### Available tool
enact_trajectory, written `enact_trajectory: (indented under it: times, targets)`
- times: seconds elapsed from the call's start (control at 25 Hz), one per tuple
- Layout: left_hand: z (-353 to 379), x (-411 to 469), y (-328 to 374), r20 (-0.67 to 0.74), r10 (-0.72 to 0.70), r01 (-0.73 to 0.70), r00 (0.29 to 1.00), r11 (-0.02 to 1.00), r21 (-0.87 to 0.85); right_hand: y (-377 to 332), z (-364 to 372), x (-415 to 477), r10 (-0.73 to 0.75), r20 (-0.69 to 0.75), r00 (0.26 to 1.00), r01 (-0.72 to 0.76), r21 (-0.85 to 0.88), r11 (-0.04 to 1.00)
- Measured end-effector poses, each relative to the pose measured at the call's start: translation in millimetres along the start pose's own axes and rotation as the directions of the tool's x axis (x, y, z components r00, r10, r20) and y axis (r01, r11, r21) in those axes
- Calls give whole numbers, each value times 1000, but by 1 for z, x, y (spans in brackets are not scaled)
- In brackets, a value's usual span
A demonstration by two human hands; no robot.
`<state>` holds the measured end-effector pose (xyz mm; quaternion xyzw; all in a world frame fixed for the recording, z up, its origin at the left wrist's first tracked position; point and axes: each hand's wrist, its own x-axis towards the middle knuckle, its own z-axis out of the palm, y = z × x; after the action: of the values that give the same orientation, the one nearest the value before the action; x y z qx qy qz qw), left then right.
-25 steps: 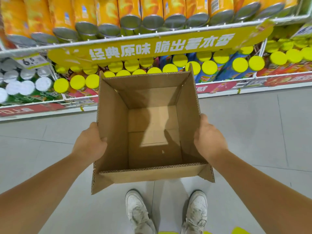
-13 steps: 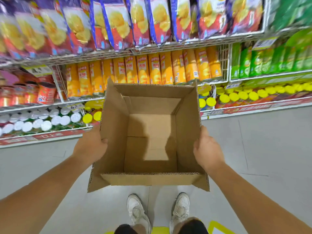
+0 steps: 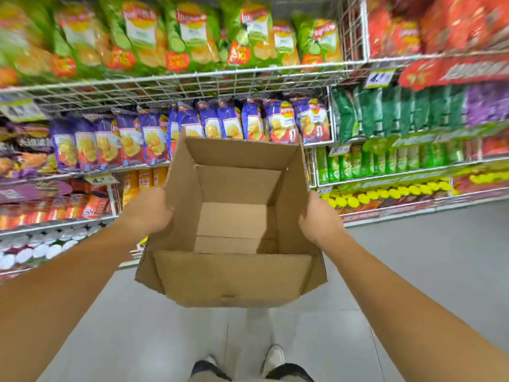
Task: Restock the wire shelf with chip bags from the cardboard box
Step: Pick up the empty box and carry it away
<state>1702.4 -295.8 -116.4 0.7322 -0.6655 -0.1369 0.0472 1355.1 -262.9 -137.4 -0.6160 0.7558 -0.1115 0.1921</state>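
Observation:
I hold an open brown cardboard box [image 3: 234, 277] in the air in front of me, tilted so its empty inside faces me. My left hand [image 3: 146, 213] grips its left wall and my right hand [image 3: 319, 221] grips its right wall. Behind the box stands the white wire shelf [image 3: 192, 86]. Its upper tier carries green chip bags [image 3: 187, 34]; the tier under it carries purple chip bags [image 3: 115, 142]. No bags lie in the box.
Red bags [image 3: 440, 26] fill the top right, with green packets [image 3: 385, 114] below them. Chip cans with yellow lids [image 3: 385, 194] and white lids [image 3: 41, 249] line the low shelves. Grey floor [image 3: 427, 271] lies to the right, and my shoes [image 3: 272, 359] show below.
The box has risen with both hands still on it, and my view has tilted up from the low can shelves to the bag tiers. The front wall now faces me more.

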Motion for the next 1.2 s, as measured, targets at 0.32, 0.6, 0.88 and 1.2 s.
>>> enact_trajectory:
  times: [0.32, 0.6, 0.88, 1.2]
  targets:
    - [-58, 14, 33, 66, 189, -190, 980, 982, 6, -7, -70, -34, 107, -119, 987, -105, 20, 994]
    - [-61, 28, 75, 79, 357, -358, 931, 934, -6, 18, -86, -81, 295, -197, 935, -295, 31, 955]
    - [-37, 17, 198, 108, 538, -546, 836, 836, 57, 105, -120, -123, 491, -238, 838, -482, 100, 871]
    - [19, -9, 403, 140, 720, -728, 680, 685, 14, 263, -189, -164, 627, -312, 714, -606, 174, 776]
